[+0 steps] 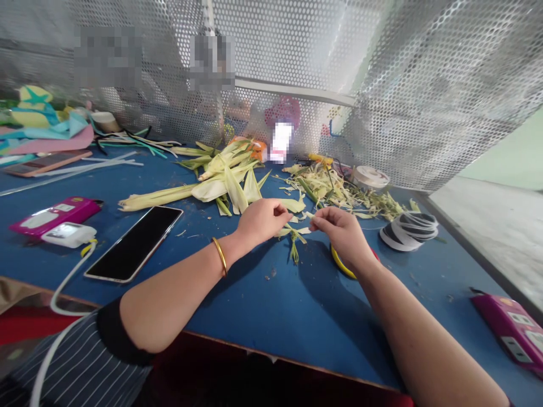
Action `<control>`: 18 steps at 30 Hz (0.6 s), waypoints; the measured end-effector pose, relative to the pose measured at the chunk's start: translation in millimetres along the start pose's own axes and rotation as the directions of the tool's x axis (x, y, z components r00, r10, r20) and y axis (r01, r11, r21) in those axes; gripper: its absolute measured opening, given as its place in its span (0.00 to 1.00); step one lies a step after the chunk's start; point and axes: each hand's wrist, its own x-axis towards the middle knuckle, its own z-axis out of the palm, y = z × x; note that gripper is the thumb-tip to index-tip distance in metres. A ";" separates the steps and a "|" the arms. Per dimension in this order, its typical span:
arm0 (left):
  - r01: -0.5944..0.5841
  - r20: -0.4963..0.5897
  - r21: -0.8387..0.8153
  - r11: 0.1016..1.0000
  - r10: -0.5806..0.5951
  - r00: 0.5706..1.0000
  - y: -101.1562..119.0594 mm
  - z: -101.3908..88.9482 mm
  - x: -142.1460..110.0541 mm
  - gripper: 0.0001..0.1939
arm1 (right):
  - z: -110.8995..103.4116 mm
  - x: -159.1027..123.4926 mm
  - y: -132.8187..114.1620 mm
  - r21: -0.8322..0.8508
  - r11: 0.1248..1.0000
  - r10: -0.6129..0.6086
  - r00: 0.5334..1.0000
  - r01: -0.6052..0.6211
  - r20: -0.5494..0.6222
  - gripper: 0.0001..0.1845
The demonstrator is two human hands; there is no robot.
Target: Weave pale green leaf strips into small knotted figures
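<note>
right hand (341, 233) pinches a pale husk strip (310, 215); whether left hand (262, 220) holds anything, i can't tell. best pinch lightly, clear of the husks (207, 190) at ten o'clock.

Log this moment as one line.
left hand: pinched, contents unclear | right hand: pinching pale strip | husks: on table, beyond left hand

So I'm at a blue table (254, 305), silvery perforated screen (297, 39) along its far side, bit of pale green wall (509, 158) off to my right.
</note>
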 end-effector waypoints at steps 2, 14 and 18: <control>-0.045 0.054 0.233 0.971 0.034 0.998 -5.2 -1.1 1.9 0.13 | 2.1 -0.2 3.7 -0.050 0.998 0.046 0.997 -0.043 0.063 0.09; -0.260 -0.134 0.098 0.961 0.271 0.953 -4.3 8.1 -4.7 0.06 | 1.4 0.3 -2.8 0.209 0.959 0.196 0.981 -0.192 0.005 0.18; -0.312 -0.165 0.029 0.950 0.312 0.936 -4.7 8.9 -7.0 0.05 | 2.3 -2.8 -10.3 0.321 0.935 0.130 0.988 -0.149 0.079 0.17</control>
